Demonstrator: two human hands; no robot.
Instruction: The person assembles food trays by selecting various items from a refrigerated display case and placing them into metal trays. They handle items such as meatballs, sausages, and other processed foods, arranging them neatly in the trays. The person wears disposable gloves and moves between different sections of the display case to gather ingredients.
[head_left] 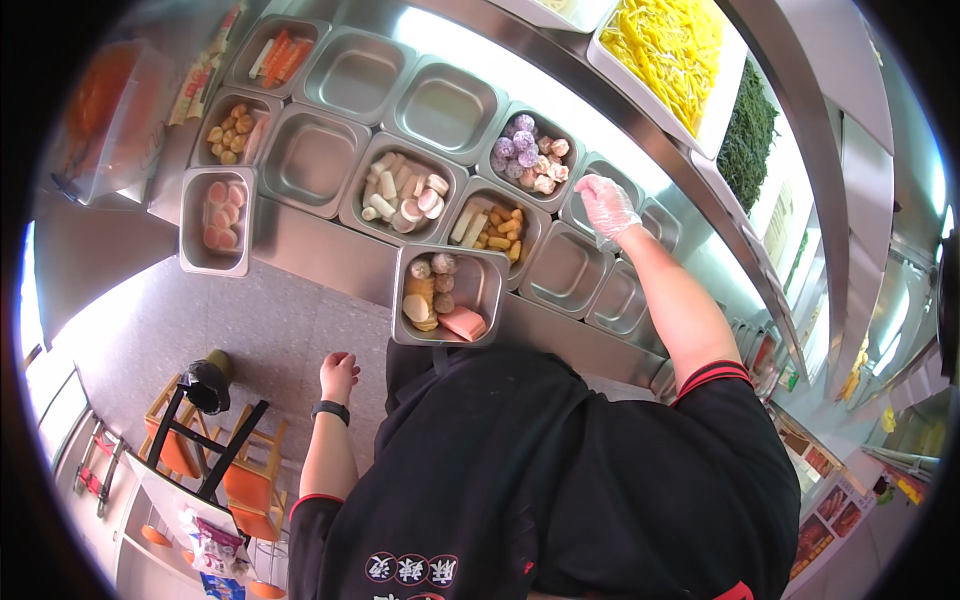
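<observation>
My right hand (pixel 607 208), in a clear plastic glove, reaches over a steel pan (pixel 573 212) in the back row. Its fingers are bent together, and whatever they may hold is hidden. Just left of it, a pan holds purple balls (pixel 516 143) and pale pink pieces (pixel 545 172). My left hand (pixel 340 374), bare and with a dark band at the wrist, hangs low beside my body, loosely curled with nothing visible in it. Closest to me, a pan (pixel 400 290) at the counter's front edge carries round balls, yellowish slices and a pink block.
Other pans hold white and pink pieces (pixel 405 197), orange-brown pieces (pixel 500 232), pink-rimmed slices (pixel 224 215) and orange sticks (pixel 280 58). Yellow shreds (pixel 665 50) and dark green strands (pixel 748 140) lie in trays beyond a steel rail. Orange chairs (pixel 252 487) stand on the left.
</observation>
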